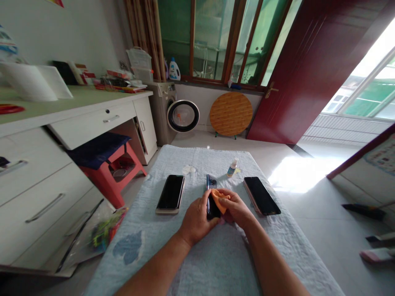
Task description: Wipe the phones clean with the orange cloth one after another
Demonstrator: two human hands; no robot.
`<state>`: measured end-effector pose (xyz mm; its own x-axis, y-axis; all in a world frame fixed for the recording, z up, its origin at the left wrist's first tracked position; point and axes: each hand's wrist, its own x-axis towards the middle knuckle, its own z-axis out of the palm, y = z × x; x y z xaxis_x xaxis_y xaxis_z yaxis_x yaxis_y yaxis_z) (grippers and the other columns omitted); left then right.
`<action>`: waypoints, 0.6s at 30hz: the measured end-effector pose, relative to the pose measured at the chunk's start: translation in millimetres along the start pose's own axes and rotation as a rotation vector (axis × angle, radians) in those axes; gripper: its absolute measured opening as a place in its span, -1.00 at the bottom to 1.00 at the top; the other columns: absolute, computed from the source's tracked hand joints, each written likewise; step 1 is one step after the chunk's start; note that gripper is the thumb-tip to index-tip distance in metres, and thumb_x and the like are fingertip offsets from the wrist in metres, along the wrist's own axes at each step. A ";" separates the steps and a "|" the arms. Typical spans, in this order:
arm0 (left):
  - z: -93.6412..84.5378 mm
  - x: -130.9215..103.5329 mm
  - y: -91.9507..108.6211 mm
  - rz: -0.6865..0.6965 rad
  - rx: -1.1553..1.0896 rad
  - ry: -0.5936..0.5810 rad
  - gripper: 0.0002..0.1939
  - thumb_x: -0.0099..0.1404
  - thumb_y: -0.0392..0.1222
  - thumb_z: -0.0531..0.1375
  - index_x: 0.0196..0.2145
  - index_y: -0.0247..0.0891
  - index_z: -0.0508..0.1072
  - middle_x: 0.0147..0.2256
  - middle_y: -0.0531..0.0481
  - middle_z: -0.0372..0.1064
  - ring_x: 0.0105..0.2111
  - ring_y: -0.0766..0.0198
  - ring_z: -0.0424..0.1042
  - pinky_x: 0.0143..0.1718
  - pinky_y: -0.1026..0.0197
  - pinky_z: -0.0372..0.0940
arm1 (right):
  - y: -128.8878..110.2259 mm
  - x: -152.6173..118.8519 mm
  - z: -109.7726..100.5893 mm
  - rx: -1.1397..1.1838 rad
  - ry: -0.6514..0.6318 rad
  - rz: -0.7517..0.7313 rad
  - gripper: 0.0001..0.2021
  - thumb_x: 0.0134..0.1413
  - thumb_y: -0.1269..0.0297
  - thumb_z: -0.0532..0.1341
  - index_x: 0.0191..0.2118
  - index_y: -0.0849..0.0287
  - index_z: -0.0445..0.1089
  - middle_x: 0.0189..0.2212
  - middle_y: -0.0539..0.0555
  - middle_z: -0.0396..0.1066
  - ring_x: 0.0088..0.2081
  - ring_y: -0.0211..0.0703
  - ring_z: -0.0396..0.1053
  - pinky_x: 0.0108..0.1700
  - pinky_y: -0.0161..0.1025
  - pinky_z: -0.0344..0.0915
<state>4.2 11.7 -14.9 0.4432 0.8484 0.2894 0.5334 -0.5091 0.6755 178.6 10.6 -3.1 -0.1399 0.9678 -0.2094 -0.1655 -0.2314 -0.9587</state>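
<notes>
My left hand (196, 220) is closed around a dark smartphone (212, 209), holding it above the cloth-covered table (212, 263). An orange cleaning cloth (219, 200) is pinched in my right hand (237, 207) and pressed against the phone's upper right part. Just beyond my hands is a shiny bluish item (211, 181), partly hidden, whose kind I cannot make out. To the left lies a black-screened phone (171, 192), and to the right another phone (262, 195); each seems to rest on something pale. A small spray bottle (232, 168) stands upright behind my right hand.
Left of the table, a red stool (123, 166) with a dark cushion is by a white desk (95, 119). A washing machine (162, 111) with its door open and a folded round table (231, 114) are at the back. A dark red door (286, 70) stands at right.
</notes>
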 end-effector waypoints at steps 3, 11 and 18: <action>1.1 -1.1 -2.5 -0.024 0.079 0.048 -0.06 0.10 -0.05 0.33 0.28 -0.27 -0.08 0.04 -0.28 0.33 0.00 -0.09 0.37 0.00 -0.12 0.29 | -3.3 0.6 4.3 -0.074 0.083 -0.042 -0.51 -0.09 0.04 0.29 -0.04 0.19 0.37 -0.56 -0.05 0.38 -0.69 -0.32 0.26 -0.66 -0.38 0.17; -4.5 1.0 -0.4 -0.028 0.217 0.040 -0.28 0.08 0.09 0.34 0.10 -0.25 0.23 -0.06 -0.17 0.38 -0.05 -0.05 0.36 -0.01 -0.07 0.26 | 1.7 10.2 6.6 -0.726 0.483 -0.492 -0.84 0.07 0.26 0.13 -0.26 0.15 0.39 -0.31 0.06 0.40 -0.28 -0.17 0.37 -0.17 -0.24 0.30; -6.6 1.4 -0.5 -0.041 0.274 -0.012 -0.24 0.11 0.37 0.20 0.05 -0.28 0.31 -0.19 -0.18 0.46 -0.14 -0.07 0.41 -0.08 -0.04 0.28 | 8.5 10.1 4.8 -0.925 0.340 -0.540 -0.79 0.14 0.35 0.06 -0.25 0.14 0.45 -0.26 0.09 0.35 -0.26 -0.19 0.35 -0.17 -0.28 0.28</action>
<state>-0.2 14.1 -10.4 0.4244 0.8684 0.2565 0.7253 -0.4956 0.4778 171.1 17.9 -12.4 0.0278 0.9284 0.3705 0.6842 0.2525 -0.6841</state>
